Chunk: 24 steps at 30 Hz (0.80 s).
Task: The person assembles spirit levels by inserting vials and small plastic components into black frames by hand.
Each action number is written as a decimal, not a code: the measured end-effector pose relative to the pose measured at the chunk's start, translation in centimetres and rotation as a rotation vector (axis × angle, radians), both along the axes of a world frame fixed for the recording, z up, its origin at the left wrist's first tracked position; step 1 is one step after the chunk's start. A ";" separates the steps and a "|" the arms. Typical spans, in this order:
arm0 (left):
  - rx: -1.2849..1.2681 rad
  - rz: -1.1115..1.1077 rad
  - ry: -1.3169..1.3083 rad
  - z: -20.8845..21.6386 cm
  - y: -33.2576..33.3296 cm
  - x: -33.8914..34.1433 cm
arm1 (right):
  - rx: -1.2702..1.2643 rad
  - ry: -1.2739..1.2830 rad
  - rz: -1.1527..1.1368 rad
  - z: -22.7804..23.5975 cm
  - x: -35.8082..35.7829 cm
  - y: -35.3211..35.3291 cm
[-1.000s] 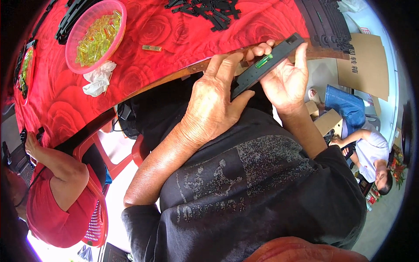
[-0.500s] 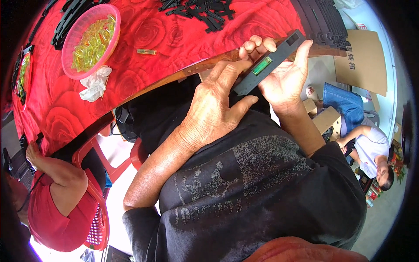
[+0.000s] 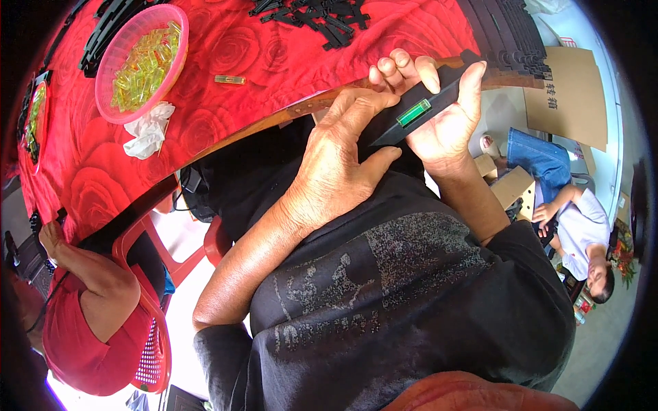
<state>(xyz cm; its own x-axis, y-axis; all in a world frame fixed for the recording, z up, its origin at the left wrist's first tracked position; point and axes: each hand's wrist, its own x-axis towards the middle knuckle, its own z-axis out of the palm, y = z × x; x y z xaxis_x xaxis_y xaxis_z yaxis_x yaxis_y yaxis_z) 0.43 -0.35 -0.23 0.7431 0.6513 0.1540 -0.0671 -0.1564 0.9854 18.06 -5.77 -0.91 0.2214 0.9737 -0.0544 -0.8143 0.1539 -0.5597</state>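
A black spirit level [image 3: 393, 131] with a green vial [image 3: 414, 113] set in its side slants up to the right between my hands. My right hand [image 3: 445, 123] cradles the upper part, with its thumb on one side and curled fingers on the other. At the lower end, my left hand [image 3: 336, 157] has its fingers on the far edge and its thumb on the near side. The left fingertips are partly hidden. On the red cloth beyond lies a single yellowish vial [image 3: 230, 79].
A pink basket [image 3: 103, 96] of yellow-green vials stands at left beside crumpled white tissue [image 3: 149, 130]. Black strips [image 3: 336, 27] lie loose at the back; more are stacked at right [image 3: 504, 41]. A person in red [image 3: 96, 329] sits at left, another person [image 3: 582, 222] at right.
The spirit level has rolled in my hands, so its vial faces up more and the end slot no longer shows. My right fingers have shifted over it.
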 end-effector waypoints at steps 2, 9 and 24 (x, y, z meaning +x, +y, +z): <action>0.028 0.007 -0.016 -0.2 0.1 0.0 | 0.042 0.006 0.012 -0.5 0.1 0.2; 0.112 0.026 -0.043 -0.5 0.2 0.1 | 0.107 0.009 0.042 -0.7 0.3 0.4; 0.151 0.108 0.045 -0.3 0.1 0.1 | -0.070 -0.192 -0.024 -0.5 -0.4 -0.1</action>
